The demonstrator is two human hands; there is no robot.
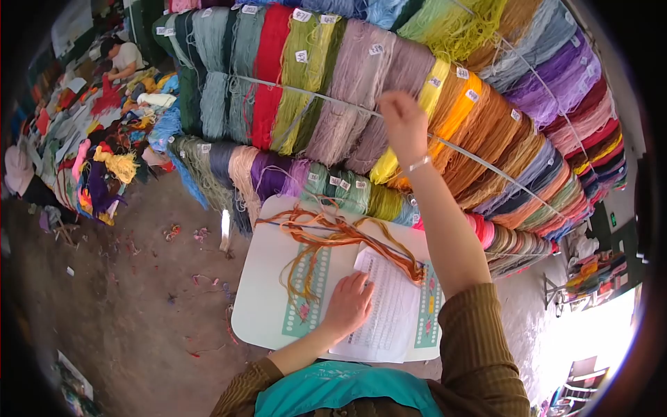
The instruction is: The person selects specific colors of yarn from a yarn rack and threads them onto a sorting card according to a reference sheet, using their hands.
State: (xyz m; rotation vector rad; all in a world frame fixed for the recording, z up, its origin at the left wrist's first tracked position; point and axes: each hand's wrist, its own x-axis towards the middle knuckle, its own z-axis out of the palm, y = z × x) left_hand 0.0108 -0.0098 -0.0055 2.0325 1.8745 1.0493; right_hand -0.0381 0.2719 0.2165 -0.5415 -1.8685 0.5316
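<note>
My left hand [349, 304] lies on the printed sheet [389, 313], fingers stretched out over its left part. The sheet rests on a white board [267, 278] with green printed strips. Above the sheet lies a loose bundle of orange, brown and olive threads [347, 236]. My right hand [404, 128] is raised in front of the hanging yarn, its fingers pinched together. Whatever they hold, if anything, is too fine to see. Mauve yarn [358, 83] and a yellow skein [431, 90] hang right behind it.
Rows of coloured skeins with white number tags [301, 55] hang on a rack, crossed by a metal rod [486, 167]. At the left, a person [125, 59] sits by a large heap of yarn [111, 167]. Thread scraps [201, 234] litter the floor.
</note>
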